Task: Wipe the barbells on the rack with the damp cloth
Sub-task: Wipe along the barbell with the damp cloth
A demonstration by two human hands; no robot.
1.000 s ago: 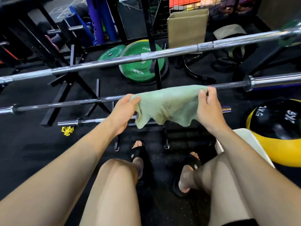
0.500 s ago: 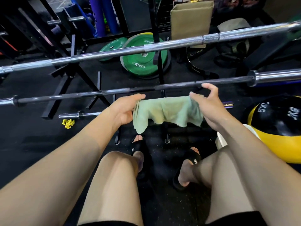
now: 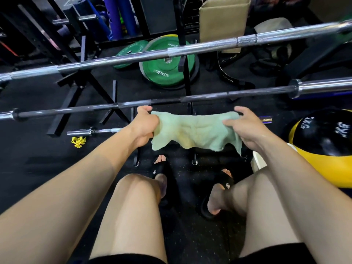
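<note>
A pale green cloth point(image 3: 194, 131) hangs spread between my two hands, just in front of and below the dark middle barbell point(image 3: 163, 101). My left hand point(image 3: 143, 125) grips the cloth's left edge in a fist. My right hand point(image 3: 245, 126) pinches the right edge with thumb and curled fingers. A chrome barbell point(image 3: 190, 49) runs across higher up on the rack. A short low bar point(image 3: 95, 131) lies behind the cloth, its right end point(image 3: 265, 119) showing past my right hand.
Green weight plates point(image 3: 162, 73) lean on the black rack upright point(image 3: 185, 77) behind the bars. A yellow and black medicine ball point(image 3: 323, 141) sits at the right beside a white seat edge point(image 3: 258, 161). A yellow clip point(image 3: 78, 141) lies on the black floor. My knees and sandalled feet are below.
The cloth came down off the dark barbell toward the low bar. It bunched narrower half a second ago, and my hands have now pulled it wide again.
</note>
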